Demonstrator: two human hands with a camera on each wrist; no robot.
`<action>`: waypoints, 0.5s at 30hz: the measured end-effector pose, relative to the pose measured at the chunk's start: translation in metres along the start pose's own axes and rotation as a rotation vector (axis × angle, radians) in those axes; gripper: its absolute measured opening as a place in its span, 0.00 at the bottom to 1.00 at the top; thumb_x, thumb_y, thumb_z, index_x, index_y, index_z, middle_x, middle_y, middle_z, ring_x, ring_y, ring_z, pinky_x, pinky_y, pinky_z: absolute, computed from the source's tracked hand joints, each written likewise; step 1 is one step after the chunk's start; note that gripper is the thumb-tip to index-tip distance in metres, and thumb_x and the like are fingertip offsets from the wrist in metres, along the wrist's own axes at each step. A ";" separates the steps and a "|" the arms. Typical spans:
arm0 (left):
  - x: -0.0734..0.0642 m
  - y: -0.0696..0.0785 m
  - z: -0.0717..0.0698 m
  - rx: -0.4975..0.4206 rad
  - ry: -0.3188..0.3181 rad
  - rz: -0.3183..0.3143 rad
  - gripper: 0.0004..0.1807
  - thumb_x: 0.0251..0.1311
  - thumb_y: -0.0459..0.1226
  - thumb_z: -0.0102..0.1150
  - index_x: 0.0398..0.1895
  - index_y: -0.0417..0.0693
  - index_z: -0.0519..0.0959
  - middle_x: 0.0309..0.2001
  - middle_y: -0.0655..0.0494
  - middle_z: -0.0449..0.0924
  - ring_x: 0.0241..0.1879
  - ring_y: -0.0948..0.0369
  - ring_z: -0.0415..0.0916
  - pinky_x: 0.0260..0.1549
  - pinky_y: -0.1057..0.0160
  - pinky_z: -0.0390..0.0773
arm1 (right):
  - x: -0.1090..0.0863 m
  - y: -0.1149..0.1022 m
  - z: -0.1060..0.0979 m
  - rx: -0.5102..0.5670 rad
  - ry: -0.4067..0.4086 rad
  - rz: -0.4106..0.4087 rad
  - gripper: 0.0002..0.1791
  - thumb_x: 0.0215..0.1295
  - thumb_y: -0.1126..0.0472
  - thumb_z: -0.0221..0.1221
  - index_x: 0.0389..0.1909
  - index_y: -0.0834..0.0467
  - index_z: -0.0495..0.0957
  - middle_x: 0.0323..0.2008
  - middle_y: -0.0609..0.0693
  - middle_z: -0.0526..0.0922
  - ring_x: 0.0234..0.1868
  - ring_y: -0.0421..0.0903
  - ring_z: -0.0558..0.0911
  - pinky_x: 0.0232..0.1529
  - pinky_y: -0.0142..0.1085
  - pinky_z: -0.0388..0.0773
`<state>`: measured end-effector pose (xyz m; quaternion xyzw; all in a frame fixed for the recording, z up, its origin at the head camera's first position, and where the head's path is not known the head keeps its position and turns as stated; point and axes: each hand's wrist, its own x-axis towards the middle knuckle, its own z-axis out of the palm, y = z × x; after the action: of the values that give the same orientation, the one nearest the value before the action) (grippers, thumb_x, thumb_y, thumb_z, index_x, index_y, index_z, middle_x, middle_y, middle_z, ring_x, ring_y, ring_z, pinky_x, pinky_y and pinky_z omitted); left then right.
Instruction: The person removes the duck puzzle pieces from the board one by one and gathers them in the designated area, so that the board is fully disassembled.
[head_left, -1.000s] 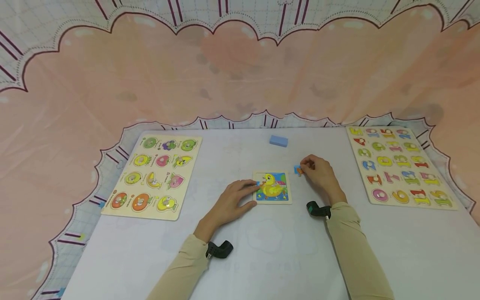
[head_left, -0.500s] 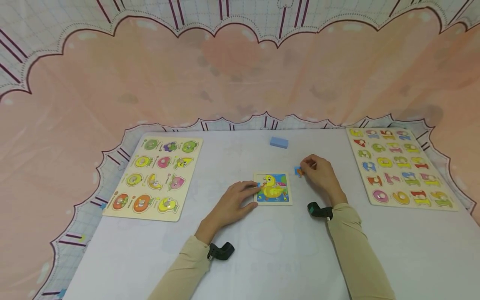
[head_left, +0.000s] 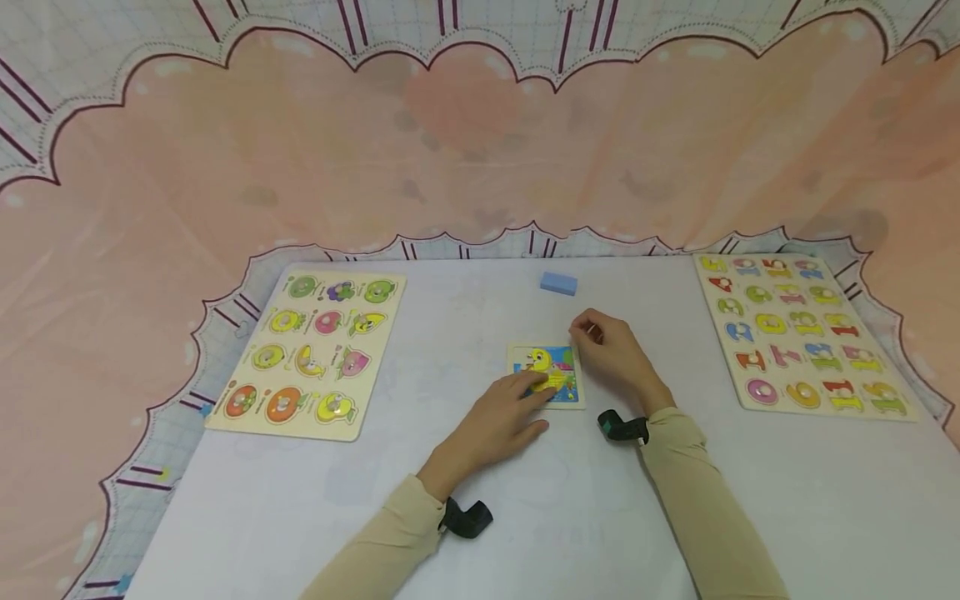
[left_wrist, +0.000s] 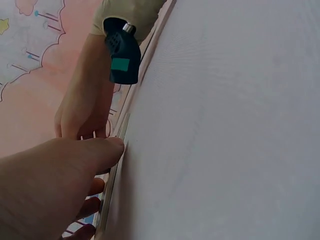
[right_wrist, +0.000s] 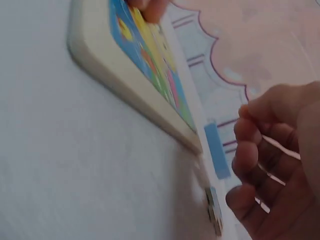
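A small square wooden puzzle [head_left: 567, 382] with a yellow duck on a blue ground lies mid-table. My left hand [head_left: 501, 421] reaches over it from the lower left, fingertips resting on the duck picture and thumb off its near edge. In the right wrist view, fingertips [right_wrist: 152, 9] touch the picture inside the pale wooden frame [right_wrist: 125, 100]. My right hand [head_left: 617, 358] is at the puzzle's right edge, fingers loosely curled and thumb against the index finger, nothing visible between them. Below it in the right wrist view lies a small loose puzzle piece [right_wrist: 214, 212], hidden in the head view.
A light blue block [head_left: 558, 284] lies behind the puzzle. The fruit puzzle board [head_left: 341, 417] is on the left of the white table [head_left: 525, 533], the number puzzle board [head_left: 817, 350] on the right. A patterned cloth [head_left: 480, 150] hangs behind.
My left hand has moved right, from the puzzle's left edge onto the duck. My right hand has left the blue-and-orange piece it was touching and come left to the puzzle's edge.
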<state>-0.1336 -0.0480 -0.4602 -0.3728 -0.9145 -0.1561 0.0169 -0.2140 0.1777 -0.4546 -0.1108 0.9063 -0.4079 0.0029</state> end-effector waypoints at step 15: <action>-0.004 0.004 0.005 0.037 0.031 0.003 0.26 0.65 0.47 0.53 0.65 0.51 0.69 0.68 0.52 0.65 0.70 0.55 0.59 0.69 0.57 0.60 | -0.001 -0.018 0.026 -0.010 -0.198 -0.195 0.14 0.70 0.65 0.49 0.47 0.53 0.81 0.47 0.51 0.75 0.47 0.47 0.75 0.50 0.42 0.73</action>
<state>-0.1276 -0.0466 -0.4645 -0.3715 -0.9163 -0.1447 0.0383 -0.2071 0.1469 -0.4586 -0.2378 0.8885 -0.3890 0.0519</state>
